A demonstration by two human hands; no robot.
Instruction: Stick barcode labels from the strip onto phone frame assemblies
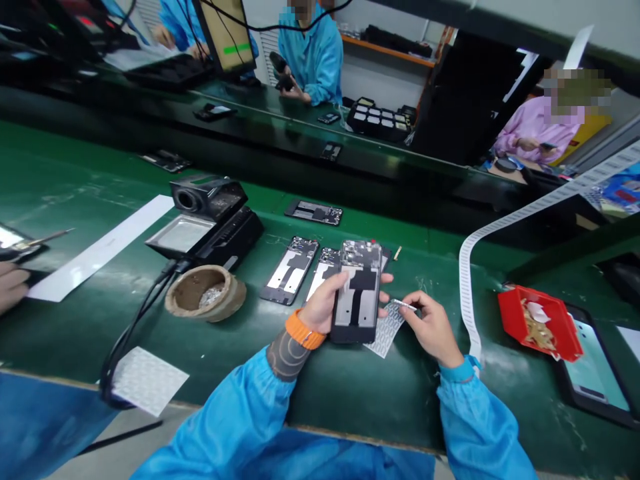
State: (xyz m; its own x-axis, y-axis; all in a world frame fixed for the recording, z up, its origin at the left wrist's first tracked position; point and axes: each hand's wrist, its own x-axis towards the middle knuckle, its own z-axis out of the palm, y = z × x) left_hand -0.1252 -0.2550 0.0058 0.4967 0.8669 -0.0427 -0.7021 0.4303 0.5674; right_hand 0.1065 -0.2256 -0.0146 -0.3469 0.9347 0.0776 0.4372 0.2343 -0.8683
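My left hand (320, 305), with an orange band at the wrist, is closed around an opened phone (356, 313). The phone's bare inside faces me, circuit board at the top and a dark strip down its middle. Thumb and fingers of my right hand (431, 327) pinch a small pale strip (404, 305); I cannot make out exactly what it is. It lies over the upper edge of a printed label sheet (388, 333), partly hidden behind the phone. Beside my left hand lie another opened phone (290, 270) and one (324, 272) partly covered by the held phone.
A black device (210, 220) with cables and a clay bowl (205, 293) stand left. Farther back lies one more opened phone (314, 212). On the right are a red bin (540, 323), a tablet-like device (600, 367) and a hanging label strip (466, 287). A co-worker's hand (11, 287) is at far left.
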